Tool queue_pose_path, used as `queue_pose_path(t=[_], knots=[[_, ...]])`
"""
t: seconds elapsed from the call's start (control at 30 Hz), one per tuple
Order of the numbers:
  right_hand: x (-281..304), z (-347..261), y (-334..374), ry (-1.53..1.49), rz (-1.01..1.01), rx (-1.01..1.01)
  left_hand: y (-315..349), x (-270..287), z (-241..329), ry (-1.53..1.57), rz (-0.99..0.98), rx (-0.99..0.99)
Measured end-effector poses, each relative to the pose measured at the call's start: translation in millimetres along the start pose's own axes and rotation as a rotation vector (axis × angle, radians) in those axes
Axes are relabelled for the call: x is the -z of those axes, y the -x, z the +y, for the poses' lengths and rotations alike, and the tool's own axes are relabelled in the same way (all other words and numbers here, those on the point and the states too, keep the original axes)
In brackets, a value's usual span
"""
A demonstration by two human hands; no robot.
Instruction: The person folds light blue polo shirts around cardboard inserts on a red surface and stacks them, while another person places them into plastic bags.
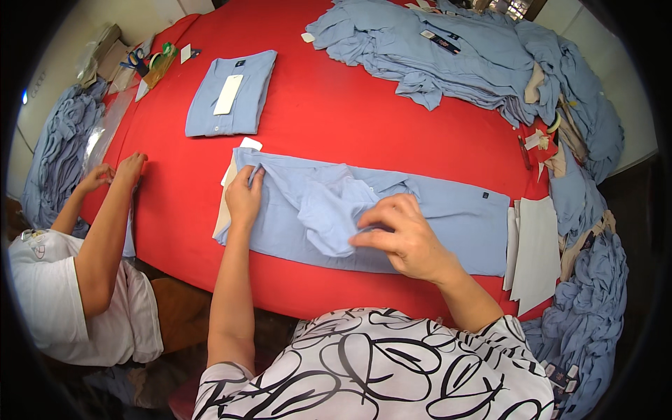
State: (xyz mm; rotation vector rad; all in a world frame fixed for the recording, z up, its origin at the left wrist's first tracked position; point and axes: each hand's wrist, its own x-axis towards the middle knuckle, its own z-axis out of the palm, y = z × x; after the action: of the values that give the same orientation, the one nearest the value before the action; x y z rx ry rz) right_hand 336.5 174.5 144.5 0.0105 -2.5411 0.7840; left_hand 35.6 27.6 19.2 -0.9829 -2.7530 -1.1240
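A light blue shirt (448,217) lies lengthwise in front of me, folded into a long strip with a beige board (222,213) showing at its left end. My left hand (245,199) is closed on the shirt's fabric near that end, thumb and fingers pinching it. A loose, crumpled sleeve (325,213) lies across the middle of the strip. Beside the sleeve's right edge hovers my right hand (406,234), slightly blurred, with fingers curved and the thumb and forefinger tips apart. A white tag (250,144) sticks out past the shirt's upper left corner.
The table has a red cloth (322,105). A finished folded shirt (241,105) with a white tag lies at the upper left. Piled blue shirts (434,59) cover the far right. White paper sheets (535,241) lie right of my shirt. A co-worker's hands (126,171) are at left.
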Motion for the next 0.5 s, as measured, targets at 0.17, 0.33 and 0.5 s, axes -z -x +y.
queue_pose_path(t=[0.17, 0.33, 0.5], knots=[[-27.5, 36.0, 40.0, 0.033, 0.098, -0.302, -1.4, -2.8, 5.2, -0.005, 0.077, -0.048], [-35.4, 23.8, 48.9, 0.009, -0.031, -0.722, 4.6, 5.5, 6.9, 0.079, -0.017, -0.174], [-38.4, 5.7, 37.6, 0.081, -0.052, -0.362, 5.0, 6.9, 5.7, 0.034, -0.059, -0.190]])
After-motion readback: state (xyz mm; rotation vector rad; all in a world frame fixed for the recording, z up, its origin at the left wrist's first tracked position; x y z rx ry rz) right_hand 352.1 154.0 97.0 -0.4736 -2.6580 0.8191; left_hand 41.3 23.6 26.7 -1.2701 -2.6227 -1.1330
